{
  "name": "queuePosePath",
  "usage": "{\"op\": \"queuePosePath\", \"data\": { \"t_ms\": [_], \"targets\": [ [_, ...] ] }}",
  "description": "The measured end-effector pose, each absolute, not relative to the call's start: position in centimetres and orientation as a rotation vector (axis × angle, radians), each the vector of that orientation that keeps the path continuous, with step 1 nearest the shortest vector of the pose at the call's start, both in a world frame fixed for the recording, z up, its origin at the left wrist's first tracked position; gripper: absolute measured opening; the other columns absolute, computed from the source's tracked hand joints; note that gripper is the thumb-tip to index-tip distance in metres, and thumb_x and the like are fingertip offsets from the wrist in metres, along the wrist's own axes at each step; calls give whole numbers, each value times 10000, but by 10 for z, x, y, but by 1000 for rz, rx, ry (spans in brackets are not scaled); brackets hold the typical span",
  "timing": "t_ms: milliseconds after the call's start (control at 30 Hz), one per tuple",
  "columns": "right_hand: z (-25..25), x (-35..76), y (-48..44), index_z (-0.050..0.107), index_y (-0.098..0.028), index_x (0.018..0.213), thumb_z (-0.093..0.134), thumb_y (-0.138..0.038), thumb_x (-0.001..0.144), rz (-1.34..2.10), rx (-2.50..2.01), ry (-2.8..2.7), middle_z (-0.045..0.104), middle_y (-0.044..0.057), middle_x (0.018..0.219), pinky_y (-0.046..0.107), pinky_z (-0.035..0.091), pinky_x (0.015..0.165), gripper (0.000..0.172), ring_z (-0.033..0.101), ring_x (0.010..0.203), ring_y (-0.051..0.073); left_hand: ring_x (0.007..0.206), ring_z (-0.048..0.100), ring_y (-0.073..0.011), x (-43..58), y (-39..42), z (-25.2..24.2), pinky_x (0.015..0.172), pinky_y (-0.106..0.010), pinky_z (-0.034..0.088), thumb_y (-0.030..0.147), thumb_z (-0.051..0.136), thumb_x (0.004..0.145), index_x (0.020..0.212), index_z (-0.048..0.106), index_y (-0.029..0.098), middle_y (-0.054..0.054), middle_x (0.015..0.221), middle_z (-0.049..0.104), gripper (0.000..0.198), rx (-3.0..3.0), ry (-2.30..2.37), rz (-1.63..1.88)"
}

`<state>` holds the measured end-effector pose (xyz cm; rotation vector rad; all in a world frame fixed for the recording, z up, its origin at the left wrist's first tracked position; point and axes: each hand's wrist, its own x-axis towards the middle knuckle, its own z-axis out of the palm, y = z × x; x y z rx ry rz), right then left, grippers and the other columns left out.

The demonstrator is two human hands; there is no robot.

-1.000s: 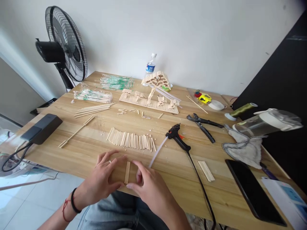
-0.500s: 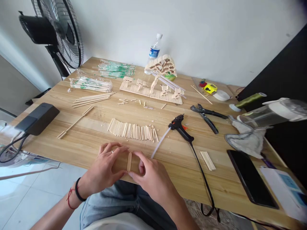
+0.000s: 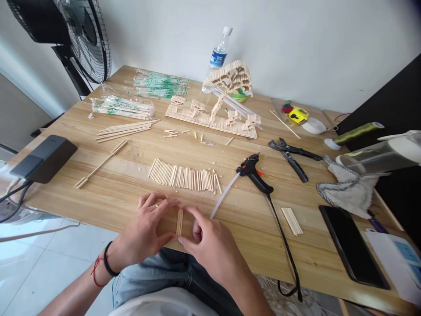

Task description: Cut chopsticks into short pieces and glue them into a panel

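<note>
A small bundle of short wooden sticks (image 3: pixel 179 221) lies on the wooden table (image 3: pixel 125 193) near its front edge. My left hand (image 3: pixel 148 226) rests on the table left of the bundle, with its fingertips pressed against the sticks. From the right, my right hand (image 3: pixel 205 241) pinches the same bundle between thumb and forefinger. Just beyond my hands, a row of cut sticks (image 3: pixel 184 177) is laid side by side. A black glue gun (image 3: pixel 255 173) with a clear glue stick lies to the right of that row.
A stick-built model (image 3: pixel 223 103) stands at the back with a water bottle (image 3: pixel 217 57) behind it. Chopstick packs (image 3: pixel 123 107), loose long sticks (image 3: pixel 123 129), pliers (image 3: pixel 292 158), a cloth (image 3: pixel 348 188), a phone (image 3: pixel 353 245), a black adapter (image 3: pixel 44 158) and a fan (image 3: pixel 70 37) surround the middle.
My head has tilted, so the whole scene sits higher and nearer. Both hands stay around the small stick bundle, closing in on it slightly.
</note>
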<state>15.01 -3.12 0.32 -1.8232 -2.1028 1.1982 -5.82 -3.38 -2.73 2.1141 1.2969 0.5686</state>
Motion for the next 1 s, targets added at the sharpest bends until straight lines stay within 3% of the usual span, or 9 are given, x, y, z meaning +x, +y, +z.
{"op": "queuePosePath", "data": {
  "t_ms": [400, 700, 1000],
  "targets": [
    [-6, 161, -35, 673, -248, 1464, 850, -124, 857, 1289, -1751, -2023, 661, -54, 689, 297, 449, 649, 644, 607, 620, 182, 1267, 545, -360, -57, -34, -23, 1077, -511, 374, 187, 783, 860, 1468, 482, 245, -85, 1290, 760, 681, 2157, 1265, 566],
    [-1, 157, -26, 775, -272, 1226, 912, -125, 781, 1241, -1833, -2012, 622, -76, 634, 264, 376, 603, 488, 566, 579, 157, 1236, 569, -339, -49, -34, -20, 1075, -501, 395, 191, 803, 837, 1423, 525, 203, -92, 1226, 776, 649, 2200, 1311, 545],
    [-3, 159, -25, 772, -279, 1239, 928, -154, 778, 1242, -1815, -2050, 589, -84, 636, 274, 375, 618, 503, 535, 584, 154, 1210, 598, -323, -51, -32, -20, 1061, -485, 417, 189, 816, 821, 1388, 563, 233, -79, 1235, 776, 622, 2164, 1292, 562]
  ]
}}
